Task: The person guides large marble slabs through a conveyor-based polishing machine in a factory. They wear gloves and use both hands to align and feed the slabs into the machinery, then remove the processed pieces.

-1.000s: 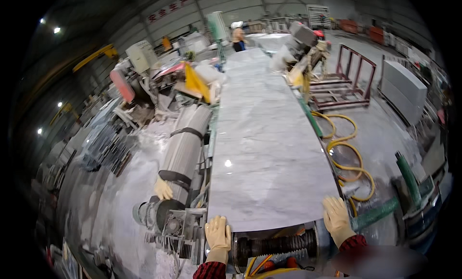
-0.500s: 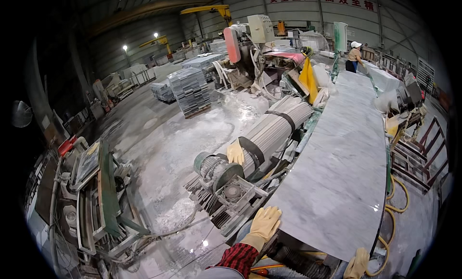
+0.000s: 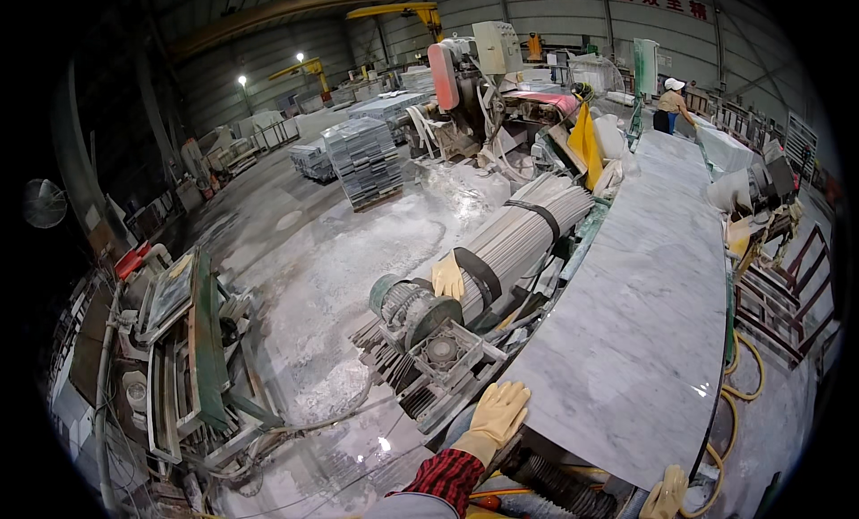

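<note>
A long grey-white marble slab with faint veins stretches away from me, on a support mostly hidden beneath it. My left hand, in a pale yellow rubber glove below a red-and-black checked sleeve, rests by the slab's near left corner. Its fingers are extended, the tips at the edge. My right hand, gloved alike, is at the near right corner with fingers pointing up, slightly apart; the lower picture edge cuts it off. A dark ribbed hose lies under the near end.
Left of the slab are an electric motor, strapped pale strips and a loose yellow glove. A yellow hose and a dark red metal frame stand right. Beyond the far end is a co-worker in a white cap.
The view has turned slightly, so the surroundings sit a little further right. Both hands stay by the slab's near corners. The co-worker's arm now reaches to the right.
</note>
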Demonstrator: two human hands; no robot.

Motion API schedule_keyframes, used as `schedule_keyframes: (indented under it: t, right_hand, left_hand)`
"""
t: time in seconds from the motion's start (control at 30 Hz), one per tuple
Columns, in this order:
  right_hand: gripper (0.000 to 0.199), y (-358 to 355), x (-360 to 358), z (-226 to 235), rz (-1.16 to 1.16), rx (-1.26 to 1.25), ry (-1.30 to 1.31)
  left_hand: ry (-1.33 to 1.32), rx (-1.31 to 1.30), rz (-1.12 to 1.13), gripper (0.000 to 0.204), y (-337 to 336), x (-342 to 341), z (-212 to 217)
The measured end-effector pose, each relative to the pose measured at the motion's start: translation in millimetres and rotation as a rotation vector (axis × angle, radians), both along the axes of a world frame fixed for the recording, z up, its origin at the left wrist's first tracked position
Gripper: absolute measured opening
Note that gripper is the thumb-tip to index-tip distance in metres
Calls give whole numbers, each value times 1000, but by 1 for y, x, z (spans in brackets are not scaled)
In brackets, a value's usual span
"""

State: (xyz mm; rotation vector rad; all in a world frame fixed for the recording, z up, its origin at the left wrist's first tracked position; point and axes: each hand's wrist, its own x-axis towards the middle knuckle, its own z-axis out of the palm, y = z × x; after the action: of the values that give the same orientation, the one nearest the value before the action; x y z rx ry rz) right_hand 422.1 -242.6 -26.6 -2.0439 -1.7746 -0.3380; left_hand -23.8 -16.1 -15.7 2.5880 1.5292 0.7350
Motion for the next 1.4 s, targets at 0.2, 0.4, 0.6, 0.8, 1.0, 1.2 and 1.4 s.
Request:
schedule_keyframes:
  t: [0.2,0.4,0.6,0.8,1.0,1.2,1.4]
  right_hand:
    - [44,-6,0,-4,-31,-41,-1]
    - [44,-9,-1,1,17,10,3]
    - [46,-12,-4,4,-120,-203,15]
    - [47,-16,-11,11,-104,-175,68]
    - [50,-20,5,-33,-263,-325,103]
    - [49,-18,-8,-6,-277,-366,127]
    - [48,-22,-11,-12,-263,-294,124]
  left_hand:
    - [-6,-4,6,43,-5,-3,2]
    - [14,7,20,42,-4,-2,-6]
    - [-9,9,5,42,-6,-3,-2]
    - [-13,11,-11,42,-7,-5,-1]
    - [1,24,14,41,-10,-7,-5]
    - [-15,23,-16,44,-12,-6,4]
    - [-18,28,-23,43,-12,-10,-2]
